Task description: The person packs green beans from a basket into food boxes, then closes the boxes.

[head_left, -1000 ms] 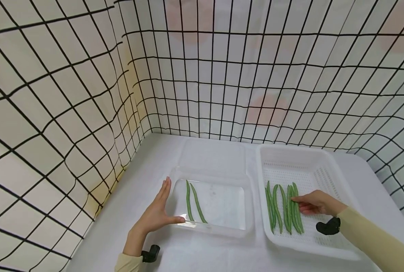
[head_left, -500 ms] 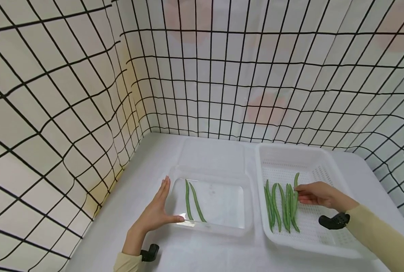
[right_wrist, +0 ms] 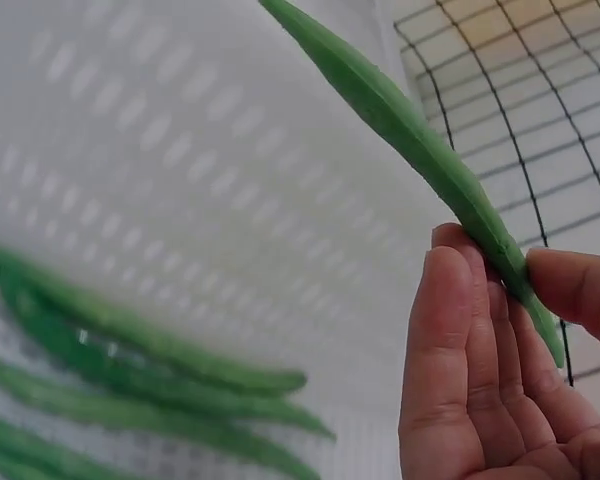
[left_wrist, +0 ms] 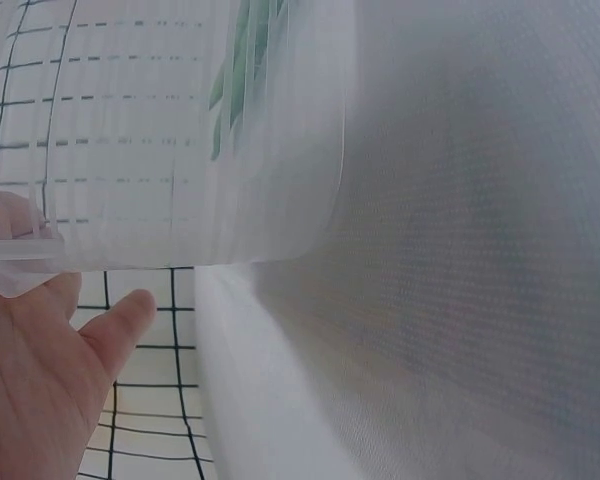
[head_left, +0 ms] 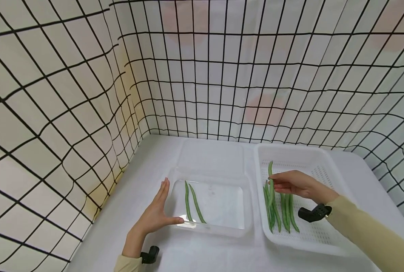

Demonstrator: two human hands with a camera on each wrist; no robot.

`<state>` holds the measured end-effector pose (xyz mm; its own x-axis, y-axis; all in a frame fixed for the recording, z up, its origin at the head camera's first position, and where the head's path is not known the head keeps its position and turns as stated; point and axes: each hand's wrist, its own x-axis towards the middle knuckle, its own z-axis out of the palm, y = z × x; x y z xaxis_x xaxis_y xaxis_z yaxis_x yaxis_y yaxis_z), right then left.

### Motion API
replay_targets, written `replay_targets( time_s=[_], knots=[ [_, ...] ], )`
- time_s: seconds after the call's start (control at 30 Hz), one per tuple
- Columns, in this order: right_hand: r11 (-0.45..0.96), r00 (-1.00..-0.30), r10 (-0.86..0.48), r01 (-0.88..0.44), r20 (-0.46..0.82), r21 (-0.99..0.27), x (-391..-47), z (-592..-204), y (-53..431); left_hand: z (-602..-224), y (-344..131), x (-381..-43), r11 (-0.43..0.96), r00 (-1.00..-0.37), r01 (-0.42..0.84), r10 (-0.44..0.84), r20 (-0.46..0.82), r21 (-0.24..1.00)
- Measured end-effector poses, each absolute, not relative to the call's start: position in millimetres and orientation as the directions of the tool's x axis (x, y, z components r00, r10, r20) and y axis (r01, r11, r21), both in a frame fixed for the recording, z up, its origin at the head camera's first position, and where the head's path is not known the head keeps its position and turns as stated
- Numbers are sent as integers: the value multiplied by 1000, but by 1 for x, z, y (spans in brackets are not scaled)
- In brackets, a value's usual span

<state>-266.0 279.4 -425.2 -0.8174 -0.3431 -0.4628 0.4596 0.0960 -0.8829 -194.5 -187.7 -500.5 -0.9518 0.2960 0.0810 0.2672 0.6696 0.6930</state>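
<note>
My right hand point(head_left: 295, 183) pinches one green bean point(right_wrist: 410, 140) between thumb and fingers, above the left side of a white perforated basket point(head_left: 327, 247). Several more green beans point(head_left: 286, 213) lie side by side in that basket, under and beside the held one. My left hand point(head_left: 156, 211) is spread at the left end of a clear plastic container point(head_left: 222, 231), with straight fingers along its side and the thumb at the front rim. Two green beans point(head_left: 193, 202) lie in the left part of the container. In the left wrist view, the container's wall point(left_wrist: 130, 150) overlaps some of the fingers.
A black wire grid point(head_left: 208, 83) stands along the back and sides of the white-covered table point(head_left: 222, 253). Behind the container lies a flat, see-through lid point(head_left: 210, 155). The basket is just right of the container.
My right hand has lifted a green bean from the right end of the row and carried it left over the other beans. My left hand stays at the container.
</note>
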Motion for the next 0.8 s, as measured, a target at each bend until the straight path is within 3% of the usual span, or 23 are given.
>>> replay_targets(
  time_s=[0.37, 0.8],
  knots=[
    [96, -814, -402, 417, -419, -904, -272, -421, 203, -501, -187, -194, 658, -947, 282, 307, 93, 698],
    [242, -804, -399, 371, -440, -897, -270, -446, 116, -503, -187, -193, 646, -943, 303, 311, 122, 701]
  ],
)
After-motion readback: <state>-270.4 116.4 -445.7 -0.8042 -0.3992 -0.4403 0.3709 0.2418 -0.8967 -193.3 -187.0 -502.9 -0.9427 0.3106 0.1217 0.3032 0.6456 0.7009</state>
